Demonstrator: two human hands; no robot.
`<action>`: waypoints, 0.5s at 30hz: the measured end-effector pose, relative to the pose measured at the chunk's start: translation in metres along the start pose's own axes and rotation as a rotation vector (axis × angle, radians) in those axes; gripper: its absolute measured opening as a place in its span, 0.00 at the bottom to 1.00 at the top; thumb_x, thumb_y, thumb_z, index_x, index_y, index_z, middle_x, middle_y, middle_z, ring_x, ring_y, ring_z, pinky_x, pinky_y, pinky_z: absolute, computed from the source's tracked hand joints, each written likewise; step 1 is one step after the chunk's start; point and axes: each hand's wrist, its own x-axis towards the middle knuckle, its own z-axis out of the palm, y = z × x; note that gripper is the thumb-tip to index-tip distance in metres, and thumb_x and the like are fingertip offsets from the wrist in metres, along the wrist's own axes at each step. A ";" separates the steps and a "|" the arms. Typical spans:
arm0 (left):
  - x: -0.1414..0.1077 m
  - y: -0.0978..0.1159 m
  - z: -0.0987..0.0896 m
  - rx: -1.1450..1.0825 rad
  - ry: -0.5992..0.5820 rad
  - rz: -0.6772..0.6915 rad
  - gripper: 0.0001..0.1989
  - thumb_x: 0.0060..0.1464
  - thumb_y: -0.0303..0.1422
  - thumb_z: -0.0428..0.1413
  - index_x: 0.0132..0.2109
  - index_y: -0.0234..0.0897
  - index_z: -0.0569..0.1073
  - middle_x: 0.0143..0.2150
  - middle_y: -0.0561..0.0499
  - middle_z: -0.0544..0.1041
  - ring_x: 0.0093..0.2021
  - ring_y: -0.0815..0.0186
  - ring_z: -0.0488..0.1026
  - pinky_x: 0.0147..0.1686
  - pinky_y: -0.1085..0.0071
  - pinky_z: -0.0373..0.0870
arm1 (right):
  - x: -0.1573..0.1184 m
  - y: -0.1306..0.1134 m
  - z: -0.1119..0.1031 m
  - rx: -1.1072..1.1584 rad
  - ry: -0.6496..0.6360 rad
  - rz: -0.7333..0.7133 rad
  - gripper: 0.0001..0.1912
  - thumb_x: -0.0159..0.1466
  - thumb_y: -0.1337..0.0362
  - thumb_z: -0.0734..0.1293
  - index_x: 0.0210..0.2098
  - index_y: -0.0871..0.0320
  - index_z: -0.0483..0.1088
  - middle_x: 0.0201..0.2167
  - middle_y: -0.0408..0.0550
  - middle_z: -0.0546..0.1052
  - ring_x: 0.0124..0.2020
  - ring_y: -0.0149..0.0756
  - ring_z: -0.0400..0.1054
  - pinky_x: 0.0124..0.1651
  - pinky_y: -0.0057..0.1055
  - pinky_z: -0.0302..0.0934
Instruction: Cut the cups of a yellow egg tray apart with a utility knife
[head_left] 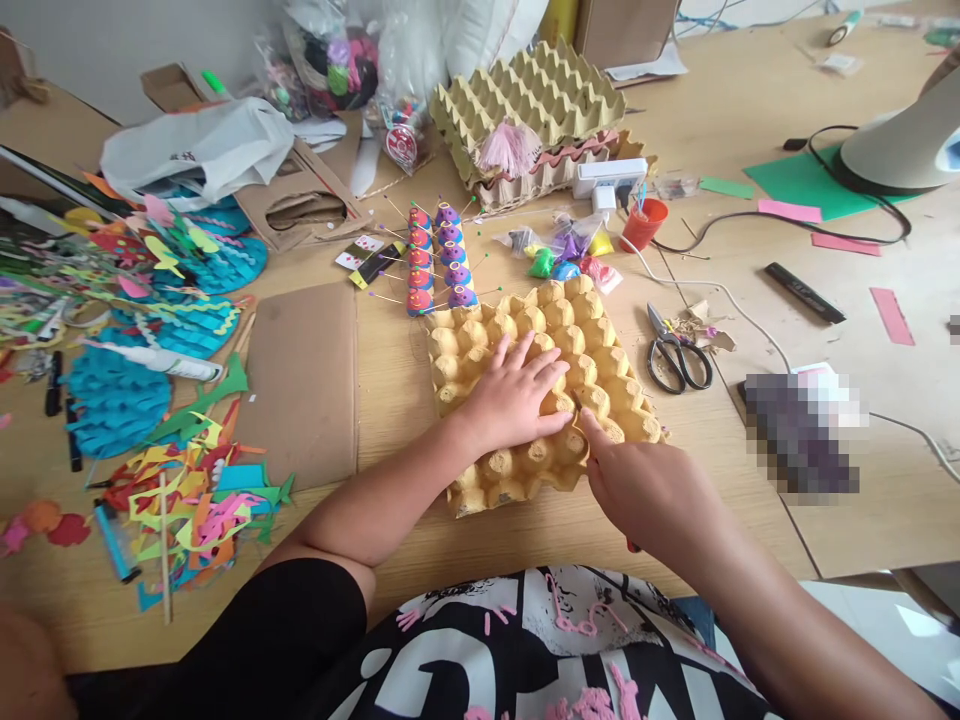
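Egg tray: yellow egg tray (551, 460) on table (712, 480), approx. mid-width, close to near edge; flat, bumps up.
Axis: sides look near even, so long axis hard to call; side edges run near-to-far, far end leaning a bit twd table's far L corner.
L hand: my L hand (514, 402) is open, palm down on tray, fingers spread twd far edge.
R hand: my R hand (645, 490) is closed round a slim tool (577, 401), index finger out along it; dark tip at tray, R of my L hand, red bit under my palm, rest hidden.
Scissors: black-handled scissors (679, 362) just R of tray, blades twd far edge.
Painted cups: 2 rows, red-blue row (420, 262) & purple row (454, 258), side by side just beyond tray's far L corner, pins sticking out.
Clay bags: coloured clay bags (566, 262) beyond tray, nr red cup (645, 222).
Tray stack: more egg trays (525, 100) twd table's far edge, pink tassel (510, 148) on the side.
L side: cardboard sheet (300, 385), then paper scraps (217, 505) & blue pieces (120, 395) further L.
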 end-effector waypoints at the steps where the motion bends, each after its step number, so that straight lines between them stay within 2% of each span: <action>1: 0.000 0.000 0.000 0.000 0.001 0.003 0.37 0.68 0.54 0.52 0.74 0.38 0.65 0.79 0.48 0.61 0.81 0.39 0.46 0.79 0.38 0.39 | -0.002 0.001 0.003 -0.011 0.006 -0.001 0.35 0.77 0.64 0.55 0.80 0.68 0.48 0.23 0.51 0.80 0.26 0.43 0.76 0.29 0.33 0.61; 5: 0.000 0.000 0.000 -0.005 0.006 0.004 0.36 0.68 0.54 0.52 0.74 0.39 0.65 0.79 0.47 0.61 0.81 0.39 0.46 0.79 0.37 0.39 | -0.004 0.001 0.006 -0.019 0.029 -0.017 0.36 0.76 0.64 0.59 0.80 0.66 0.49 0.23 0.49 0.79 0.25 0.40 0.74 0.30 0.29 0.58; 8: 0.000 0.001 0.000 -0.009 -0.010 -0.003 0.36 0.68 0.54 0.52 0.74 0.39 0.65 0.79 0.48 0.60 0.81 0.39 0.45 0.79 0.37 0.38 | 0.004 -0.001 -0.005 -0.001 0.001 -0.018 0.35 0.77 0.64 0.57 0.80 0.66 0.48 0.21 0.47 0.79 0.23 0.36 0.73 0.30 0.28 0.56; 11: 0.000 0.000 0.000 -0.009 -0.010 0.000 0.36 0.69 0.53 0.52 0.75 0.39 0.64 0.79 0.48 0.60 0.81 0.39 0.45 0.79 0.36 0.38 | 0.011 -0.002 -0.014 0.003 0.026 -0.015 0.34 0.77 0.63 0.56 0.79 0.70 0.50 0.24 0.51 0.81 0.25 0.38 0.75 0.27 0.29 0.53; 15: 0.000 0.000 0.000 -0.007 0.001 0.003 0.36 0.68 0.54 0.52 0.74 0.38 0.65 0.79 0.48 0.61 0.81 0.40 0.46 0.79 0.37 0.39 | 0.005 0.000 -0.008 -0.020 0.054 -0.031 0.33 0.77 0.64 0.56 0.78 0.69 0.51 0.25 0.50 0.82 0.25 0.37 0.76 0.24 0.30 0.50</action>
